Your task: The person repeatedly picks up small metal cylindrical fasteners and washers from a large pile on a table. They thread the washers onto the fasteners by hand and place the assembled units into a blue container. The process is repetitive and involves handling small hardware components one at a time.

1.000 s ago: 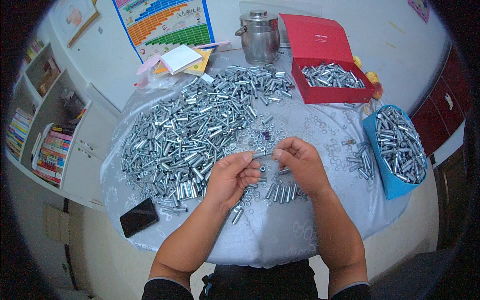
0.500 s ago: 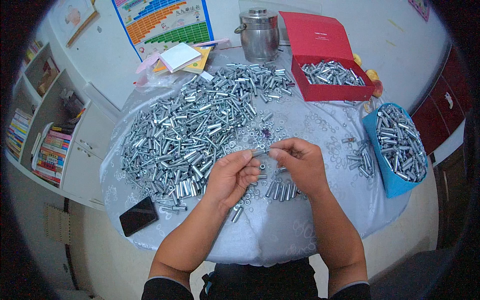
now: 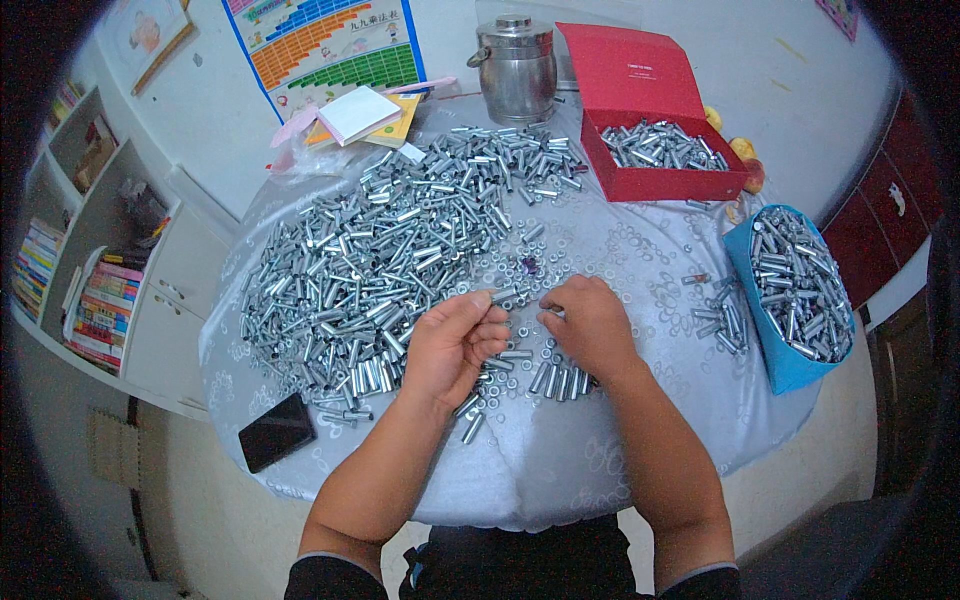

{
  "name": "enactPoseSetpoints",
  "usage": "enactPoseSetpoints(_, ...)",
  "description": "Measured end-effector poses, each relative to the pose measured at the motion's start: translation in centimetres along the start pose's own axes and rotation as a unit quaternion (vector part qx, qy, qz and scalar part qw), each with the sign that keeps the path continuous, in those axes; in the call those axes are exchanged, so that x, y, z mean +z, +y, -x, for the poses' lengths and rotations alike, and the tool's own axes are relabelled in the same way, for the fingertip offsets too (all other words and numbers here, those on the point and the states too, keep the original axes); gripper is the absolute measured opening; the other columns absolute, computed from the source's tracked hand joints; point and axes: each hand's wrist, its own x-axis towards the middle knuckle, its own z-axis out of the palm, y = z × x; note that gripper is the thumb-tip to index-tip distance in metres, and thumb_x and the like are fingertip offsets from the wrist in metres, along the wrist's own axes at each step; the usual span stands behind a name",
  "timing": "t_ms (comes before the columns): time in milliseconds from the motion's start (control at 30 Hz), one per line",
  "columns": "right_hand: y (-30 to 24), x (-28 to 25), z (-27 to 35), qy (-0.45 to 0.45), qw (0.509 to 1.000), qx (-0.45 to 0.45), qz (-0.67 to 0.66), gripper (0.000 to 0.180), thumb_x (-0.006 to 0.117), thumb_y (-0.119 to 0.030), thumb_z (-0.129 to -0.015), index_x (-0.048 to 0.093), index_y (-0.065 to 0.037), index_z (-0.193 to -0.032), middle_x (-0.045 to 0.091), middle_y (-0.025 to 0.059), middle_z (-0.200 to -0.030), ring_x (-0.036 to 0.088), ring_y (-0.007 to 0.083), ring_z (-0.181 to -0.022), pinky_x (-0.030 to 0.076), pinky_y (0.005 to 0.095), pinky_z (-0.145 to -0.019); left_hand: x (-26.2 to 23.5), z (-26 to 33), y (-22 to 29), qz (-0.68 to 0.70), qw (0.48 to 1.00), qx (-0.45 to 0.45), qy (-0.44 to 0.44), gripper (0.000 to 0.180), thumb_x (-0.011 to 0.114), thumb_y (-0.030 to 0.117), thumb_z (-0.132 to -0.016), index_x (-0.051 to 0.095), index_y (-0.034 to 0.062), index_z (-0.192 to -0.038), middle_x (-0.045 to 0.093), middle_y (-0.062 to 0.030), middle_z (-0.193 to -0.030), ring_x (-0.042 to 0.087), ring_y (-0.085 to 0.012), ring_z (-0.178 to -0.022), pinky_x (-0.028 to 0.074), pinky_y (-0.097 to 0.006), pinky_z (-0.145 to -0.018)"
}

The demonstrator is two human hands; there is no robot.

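Since a second ago, drawn slightly apart: left hand [image 3: 452, 342] and right hand [image 3: 590, 325], same spot at mid tabletop [image 3: 560, 470]. Spread over the tabletop's left half, a big heap of metal sleeves [image 3: 390, 250], touching the left hand's far side. At right edge, blue bin [image 3: 790, 290] full of sleeves. At back, red box [image 3: 660, 160], lid up, part filled with sleeves; beside it, steel pot [image 3: 515, 68]. At front left, black phone [image 3: 277, 432]. Under the hands, short row of sleeves [image 3: 560, 380] among washers. Left grip pinching one sleeve [image 3: 503, 296]; right grip curled, contents hidden.
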Motion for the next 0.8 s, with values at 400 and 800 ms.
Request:
enactPoseSetpoints(400, -1.4, -1.8, -1.1, 0.035, 0.884, 0.182, -0.430, 0.013, 0.065, -0.013, -0.085, 0.064, -0.001, -0.089, 0.063, 0.0054, -0.079, 0.058, 0.0156, -0.069, 0.048, 0.0297, -0.064, 0.3, 0.1, -0.3, -0.022, 1.000, 0.009, 0.010, 0.020, 0.060, 0.014, -0.091, 0.061, -0.0008, -0.104, 0.067, -0.0106, -0.082, 0.065, -0.0153, -0.064, 0.056, -0.026, -0.055)
enactPoseSetpoints(800, -1.7, -1.5, -0.7, -0.027, 0.805, 0.200, -0.558, 0.016, 0.063, -0.015, -0.088, 0.063, 0.000, -0.094, 0.062, 0.0017, -0.078, 0.056, 0.0091, -0.065, 0.046, 0.0237, -0.060, 0.4, 0.2, -0.4, -0.013, 1.000, -0.012, -0.005, 0.019, 0.058, 0.014, -0.093, 0.061, -0.0005, -0.105, 0.068, -0.0104, -0.082, 0.066, -0.0150, -0.065, 0.054, -0.025, -0.056)
